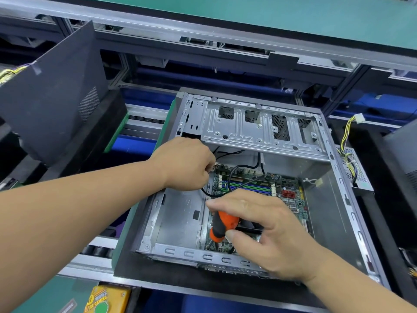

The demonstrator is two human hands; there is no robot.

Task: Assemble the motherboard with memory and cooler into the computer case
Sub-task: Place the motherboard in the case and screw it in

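An open grey metal computer case point(343, 199) lies on its side in the middle. The green motherboard point(291, 199) sits inside it, with memory sticks point(252, 185) in coloured slots near its far edge. My right hand point(259, 229) holds an orange and black screwdriver point(222, 229) upright over the board's near left part and hides most of the cooler. My left hand point(187, 166) reaches to the board's far left corner, fingers curled by a black cable point(246, 164); what they pinch is hidden.
A metal drive cage point(259, 129) spans the case's far side. A power supply with yellow and black wires point(348, 141) hangs off the right. A dark side panel point(56, 93) leans at the left. A yellow box point(108, 299) lies at the near edge, on a roller conveyor point(97, 247).
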